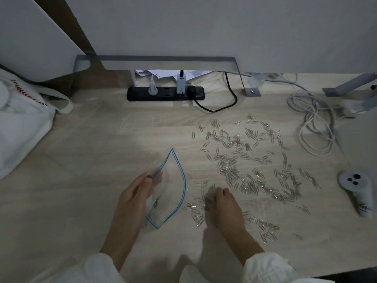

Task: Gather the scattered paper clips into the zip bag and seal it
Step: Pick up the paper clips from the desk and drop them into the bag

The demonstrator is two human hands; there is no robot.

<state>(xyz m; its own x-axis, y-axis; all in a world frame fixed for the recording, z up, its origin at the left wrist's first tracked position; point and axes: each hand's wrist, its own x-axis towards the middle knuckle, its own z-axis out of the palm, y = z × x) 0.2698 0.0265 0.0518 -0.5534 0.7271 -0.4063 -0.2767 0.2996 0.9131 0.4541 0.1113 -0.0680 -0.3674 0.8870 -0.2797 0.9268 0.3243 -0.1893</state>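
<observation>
Left hand (134,199) fingers pinch rim of clear blue-striped plastic zip bag (184,184) so its mouth gapes toward scattered silver wire paper clips (251,184); right hand (226,209) fingers curl over some, grip unclear.

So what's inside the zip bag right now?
A small cluster of paper clips shows through the zip bag; the left hand covers part of it, hiding any more.

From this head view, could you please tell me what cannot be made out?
All in the head view:
Right hand: fingertips blurred over the scattered silver paper clips; whether it grips any is unclear.
Clear zip bag with blue seal strips: the left hand holding its rim covers part; the clips inside are too small to count.
White cloth tote bag: cut off by the left edge.
</observation>
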